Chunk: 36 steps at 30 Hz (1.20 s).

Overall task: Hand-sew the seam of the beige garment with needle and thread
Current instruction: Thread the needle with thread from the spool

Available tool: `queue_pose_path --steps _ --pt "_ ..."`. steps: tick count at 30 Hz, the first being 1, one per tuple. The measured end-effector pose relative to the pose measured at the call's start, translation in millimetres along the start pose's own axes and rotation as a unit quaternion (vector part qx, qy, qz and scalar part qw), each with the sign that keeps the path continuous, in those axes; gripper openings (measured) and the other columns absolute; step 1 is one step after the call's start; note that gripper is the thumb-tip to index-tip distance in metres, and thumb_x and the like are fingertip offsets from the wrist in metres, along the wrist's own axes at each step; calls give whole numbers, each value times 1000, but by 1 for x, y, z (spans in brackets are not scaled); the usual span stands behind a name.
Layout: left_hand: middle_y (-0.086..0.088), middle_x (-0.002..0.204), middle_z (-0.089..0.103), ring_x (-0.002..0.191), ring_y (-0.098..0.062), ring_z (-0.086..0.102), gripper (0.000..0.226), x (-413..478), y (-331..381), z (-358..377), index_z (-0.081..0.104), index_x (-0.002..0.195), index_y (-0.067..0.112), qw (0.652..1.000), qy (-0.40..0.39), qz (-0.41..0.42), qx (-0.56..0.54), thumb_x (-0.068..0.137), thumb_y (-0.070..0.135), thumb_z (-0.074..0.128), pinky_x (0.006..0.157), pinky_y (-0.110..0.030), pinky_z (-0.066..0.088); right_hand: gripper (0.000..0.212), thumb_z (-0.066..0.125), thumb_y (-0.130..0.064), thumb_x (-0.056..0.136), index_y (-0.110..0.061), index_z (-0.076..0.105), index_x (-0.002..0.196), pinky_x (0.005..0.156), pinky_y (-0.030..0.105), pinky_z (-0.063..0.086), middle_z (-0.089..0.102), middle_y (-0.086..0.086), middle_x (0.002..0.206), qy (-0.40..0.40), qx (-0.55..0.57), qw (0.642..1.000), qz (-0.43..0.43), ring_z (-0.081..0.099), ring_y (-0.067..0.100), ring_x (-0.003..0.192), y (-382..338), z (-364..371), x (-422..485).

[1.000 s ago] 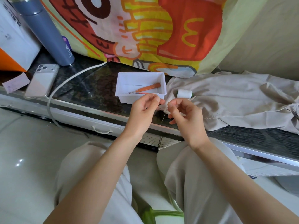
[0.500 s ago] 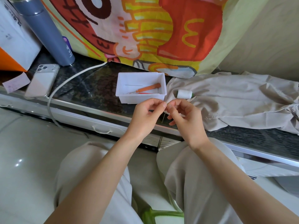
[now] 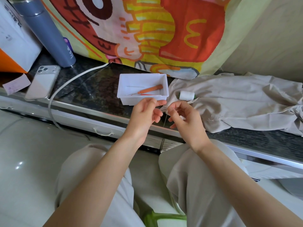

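Observation:
The beige garment (image 3: 232,102) lies crumpled on the dark stone ledge at the right. A white thread spool (image 3: 186,95) rests on its left part. My right hand (image 3: 183,117) pinches a thin needle (image 3: 165,119) that hangs point down near the garment's left corner. My left hand (image 3: 146,112) pinches a fine thread (image 3: 161,104) that runs across to the right hand's fingertips. Both hands hover just in front of the ledge edge.
A white plastic tray (image 3: 142,79) holds an orange-handled seam ripper (image 3: 150,89) and a spare needle. A phone (image 3: 43,82), a grey bottle (image 3: 47,33), a white cable (image 3: 68,82) and a paper slip lie left. A printed cloth (image 3: 147,30) hangs behind.
My left hand has drawn slightly left and up, away from the right hand, and a short stretch of thread now shows between them. The needle stays in my right hand.

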<state>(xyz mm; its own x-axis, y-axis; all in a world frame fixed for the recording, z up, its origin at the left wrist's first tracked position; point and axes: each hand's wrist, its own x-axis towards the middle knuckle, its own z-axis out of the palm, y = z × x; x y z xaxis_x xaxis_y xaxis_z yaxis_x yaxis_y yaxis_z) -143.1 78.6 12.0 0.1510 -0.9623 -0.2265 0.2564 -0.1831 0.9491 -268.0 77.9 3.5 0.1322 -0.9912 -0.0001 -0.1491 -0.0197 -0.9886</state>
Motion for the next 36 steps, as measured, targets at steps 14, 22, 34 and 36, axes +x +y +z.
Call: queue_pose_path --steps 14,22,34,36 --pt "-5 67 58 53 -5 58 15 0 -5 -12 64 96 7 972 -120 32 201 95 1 50 56 -19 51 25 59 -14 91 -35 55 77 68 8 39 46 -12 89 13 -124 990 -62 48 4 75 9 -1 4" --pt "1 65 59 53 -5 58 24 2 -7 -16 63 82 17 961 -128 16 244 97 5 48 59 -21 51 24 59 -15 91 -34 55 77 68 5 38 49 -7 90 -7 -118 991 -56 49 -6 74 7 0 4" --pt "6 56 61 55 -4 58 21 3 -4 -15 64 84 11 991 -67 5 113 97 5 48 56 -16 48 18 55 -14 94 -27 66 88 75 10 45 68 -13 81 -99 -69 993 -4 59 -5 74 9 1 3" --pt "3 58 61 54 -6 58 20 2 -4 -15 65 85 9 991 -69 6 111 96 4 49 56 -17 49 21 57 -11 93 -29 65 86 77 13 47 69 -12 78 -101 -54 993 2 62 -3 75 10 1 4"
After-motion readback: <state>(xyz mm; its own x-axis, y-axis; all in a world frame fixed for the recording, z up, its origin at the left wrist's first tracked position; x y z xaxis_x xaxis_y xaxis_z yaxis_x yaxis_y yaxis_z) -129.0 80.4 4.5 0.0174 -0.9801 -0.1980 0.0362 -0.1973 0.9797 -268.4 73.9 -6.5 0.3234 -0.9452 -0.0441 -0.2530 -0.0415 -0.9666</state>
